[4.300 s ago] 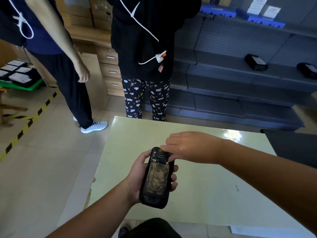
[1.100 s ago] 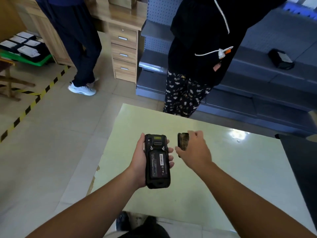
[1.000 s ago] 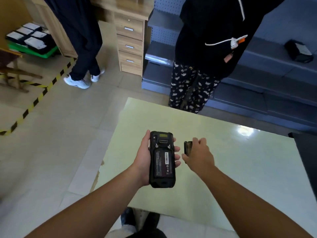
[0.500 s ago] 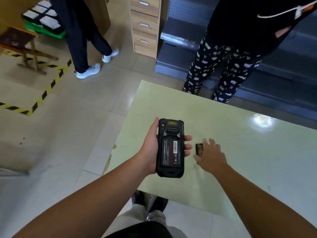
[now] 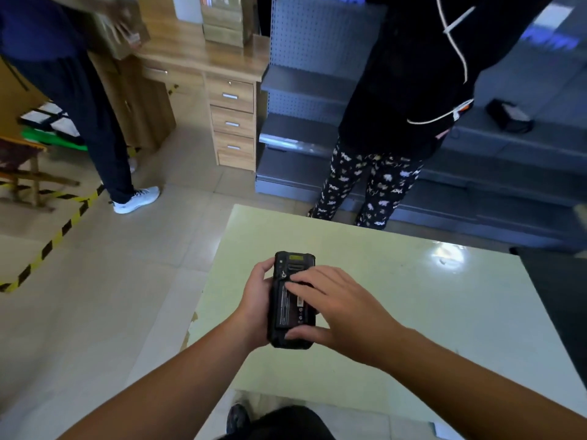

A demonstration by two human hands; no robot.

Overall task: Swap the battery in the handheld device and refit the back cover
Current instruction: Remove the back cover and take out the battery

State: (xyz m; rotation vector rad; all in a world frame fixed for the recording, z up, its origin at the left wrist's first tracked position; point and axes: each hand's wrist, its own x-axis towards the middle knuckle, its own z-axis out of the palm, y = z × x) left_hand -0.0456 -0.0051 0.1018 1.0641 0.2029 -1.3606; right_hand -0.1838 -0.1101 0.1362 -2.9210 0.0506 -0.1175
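Note:
A black handheld device (image 5: 293, 260) lies back-up in my left hand (image 5: 255, 300), held above the near left part of the pale green table (image 5: 428, 312). Its back cover is off, and the black battery (image 5: 290, 308) with a white label shows in the bay. My right hand (image 5: 343, 309) lies over the device. Its fingertips rest on the battery's top edge and its thumb presses at the bottom end. The back cover is not in sight.
A person in patterned trousers (image 5: 374, 192) stands at the table's far edge. Another in dark trousers (image 5: 104, 122) stands to the left by a wooden drawer desk (image 5: 233, 122). Grey shelving (image 5: 508, 154) runs behind. A dark surface (image 5: 562, 296) adjoins the table's right side.
My right hand put the back cover down on the table, let it go and came back onto the device's battery. The view tilted up again.

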